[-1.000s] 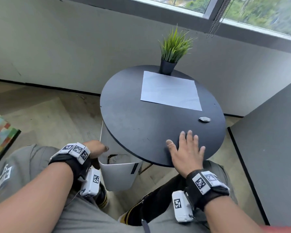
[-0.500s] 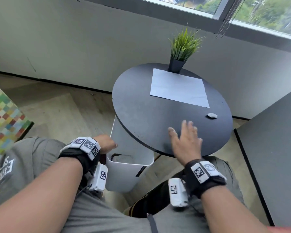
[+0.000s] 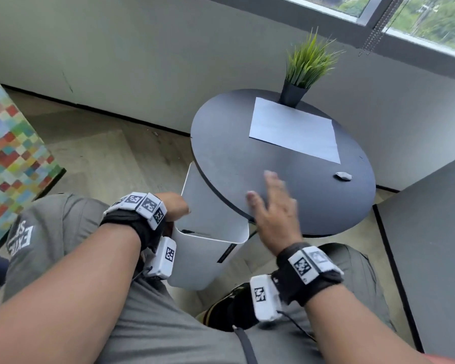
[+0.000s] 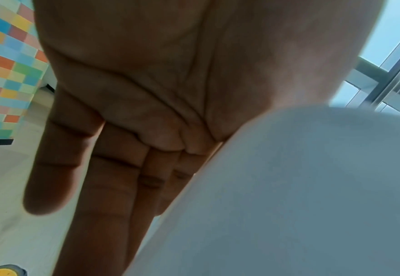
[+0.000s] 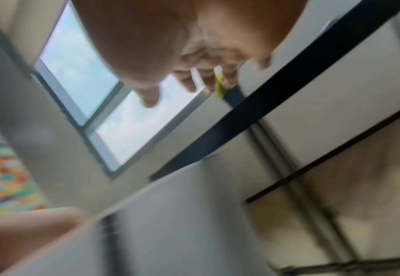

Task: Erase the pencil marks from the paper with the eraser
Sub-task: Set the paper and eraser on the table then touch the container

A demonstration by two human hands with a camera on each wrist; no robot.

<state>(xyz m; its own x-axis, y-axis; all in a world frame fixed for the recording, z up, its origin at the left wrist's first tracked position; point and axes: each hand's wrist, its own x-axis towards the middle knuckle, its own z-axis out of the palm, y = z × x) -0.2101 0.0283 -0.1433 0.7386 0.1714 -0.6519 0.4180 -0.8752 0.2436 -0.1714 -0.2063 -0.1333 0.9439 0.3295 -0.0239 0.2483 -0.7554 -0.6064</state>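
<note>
A white sheet of paper (image 3: 294,130) lies flat on the far half of a round black table (image 3: 234,153). A small grey-white eraser (image 3: 343,176) sits on the table to the right, near its edge. My right hand (image 3: 271,203) hovers blurred over the table's near edge, fingers straight and spread, holding nothing, well left of the eraser. My left hand (image 3: 176,206) is low beside the white bin (image 3: 208,248); in the left wrist view its fingers (image 4: 100,177) are straight and lie against the bin's outer wall (image 4: 300,186).
A potted green plant (image 3: 304,72) stands at the table's far edge, touching the paper's top edge. A grey panel (image 3: 431,245) stands to the right. A multicoloured checkered block (image 3: 8,153) is on the left, over a wooden floor. My knees are below the table.
My right hand has lifted off the table's near edge and now hovers, blurred by motion. The view has swung left, so the table sits further right. The left hand stays by the bin.
</note>
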